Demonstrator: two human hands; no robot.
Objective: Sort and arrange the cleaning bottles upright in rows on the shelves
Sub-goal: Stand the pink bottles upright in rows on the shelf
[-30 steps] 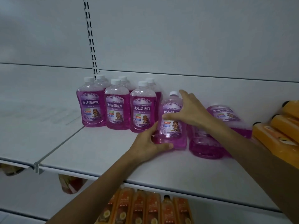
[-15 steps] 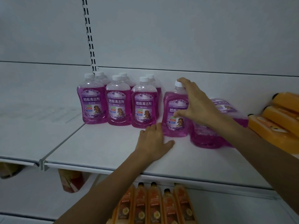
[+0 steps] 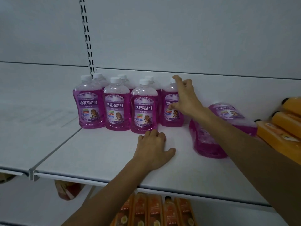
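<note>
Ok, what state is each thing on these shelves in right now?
Six purple bottles: upright, two rows of three.
Seventh purple bottle: upright, right hand touching it.
Other two purple bottles: lying down.
Orange bottles beside them: lying down.
Lower orange bottles: standing.
Left hand: resting on shelf, holding nothing.

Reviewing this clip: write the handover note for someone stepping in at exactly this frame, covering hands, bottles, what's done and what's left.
Hands: the left hand rests on the shelf, loosely curled, holding nothing. The right hand touches the seventh purple bottle, index finger at its cap and thumb on its label.
Done: six purple bottles stand upright in two rows, and the seventh stands just right of them.
Left: two purple bottles lie on their sides further right, with orange bottles lying beyond them. Stand them up in rows.
</note>
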